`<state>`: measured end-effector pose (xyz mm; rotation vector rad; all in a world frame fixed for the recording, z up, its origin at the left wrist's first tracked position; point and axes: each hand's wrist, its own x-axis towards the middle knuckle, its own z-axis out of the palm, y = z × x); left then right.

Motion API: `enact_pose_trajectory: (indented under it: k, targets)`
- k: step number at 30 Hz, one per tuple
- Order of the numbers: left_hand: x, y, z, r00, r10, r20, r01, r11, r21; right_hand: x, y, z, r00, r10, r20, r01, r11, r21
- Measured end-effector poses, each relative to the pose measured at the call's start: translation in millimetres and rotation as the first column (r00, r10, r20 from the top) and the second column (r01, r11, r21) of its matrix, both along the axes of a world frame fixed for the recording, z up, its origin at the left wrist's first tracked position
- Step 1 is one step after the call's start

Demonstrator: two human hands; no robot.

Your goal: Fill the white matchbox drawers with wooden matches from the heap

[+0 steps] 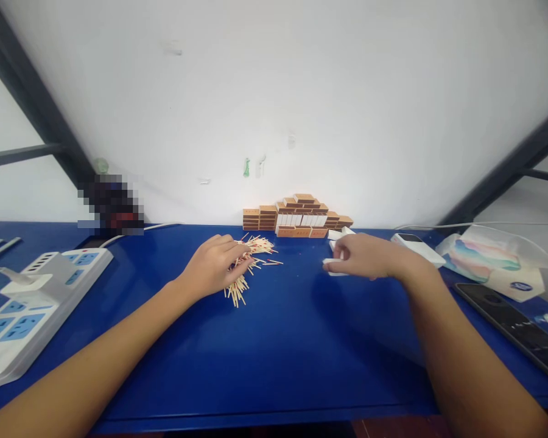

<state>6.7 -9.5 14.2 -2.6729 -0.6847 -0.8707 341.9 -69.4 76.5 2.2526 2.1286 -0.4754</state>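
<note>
My left hand (219, 261) rests on a loose pile of matches (236, 291), its fingers curled and its thumb bent round some of them. More matches with red heads fan out past the fingertips, and a few lie apart on the blue table. Farther right, my right hand (368, 255) pinches a small white matchbox tray (333, 267) between thumb and fingers. Other white trays (340, 233) lie just behind it, partly hidden by the hand. Against the wall, brown matchboxes (301, 232) form a stepped stack, with a row of white sides showing in the middle.
A white power strip (41, 316) with a plugged-in adapter lies on the left of the blue table (274, 353). At right are a white device (418, 248), a plastic packet (488, 261) and a black phone (506, 322). Dark metal bars slant at both sides.
</note>
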Motion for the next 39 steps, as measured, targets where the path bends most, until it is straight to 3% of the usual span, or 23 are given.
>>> enact_pose_trajectory:
  k: [2,4,7,10,15,21,25,28,34,39]
  targets:
    - [6.8,-8.9,-1.6,0.999,-0.045,0.009,0.045,0.999,-0.02,-25.6,-3.0,-2.9,0.99,0.136,-0.029,-0.126,0.966,0.226]
    - [13.6,-17.7,-3.6,0.996,-0.082,0.039,0.084,0.996,-0.032,-54.8,-6.1,-10.7,0.979,0.186,-0.082,-0.141,0.911,0.387]
    - [20.2,-26.9,-5.4,0.993,-0.101,0.063,0.103,0.994,-0.027,-92.5,-11.9,-26.2,0.938,0.289,-0.189,-0.163,0.853,0.496]
    - [21.4,-29.0,-5.4,0.996,-0.08,0.049,0.083,0.995,-0.053,-109.6,-15.8,-38.7,0.891,0.385,-0.242,-0.202,0.812,0.548]
    - [19.1,-22.1,-5.6,0.986,-0.048,0.159,0.077,0.98,-0.183,-94.4,-2.6,-51.8,0.832,0.45,-0.325,-0.216,0.802,0.557]
    - [11.9,-4.4,-2.6,0.937,0.114,0.329,-0.016,0.958,-0.286,-64.1,28.3,-73.8,0.912,0.383,-0.148,-0.266,0.825,0.499]
    - [6.8,3.9,-2.4,0.923,0.176,0.343,-0.032,0.921,-0.388,-56.7,36.9,-80.0,0.908,0.372,-0.193,-0.265,0.866,0.423]
    - [6.0,5.3,-3.9,0.935,0.162,0.314,-0.011,0.901,-0.433,-56.2,37.4,-80.4,0.907,0.383,-0.176,-0.285,0.865,0.413]
    - [6.7,3.7,-4.1,0.962,0.119,0.246,-0.009,0.914,-0.405,-56.2,35.9,-75.5,0.91,0.399,-0.109,-0.3,0.817,0.493]
    - [10.7,-2.3,-3.6,0.967,0.042,0.251,0.061,0.92,-0.387,-69.3,23.0,-60.6,0.865,0.491,-0.104,-0.295,0.665,0.686]
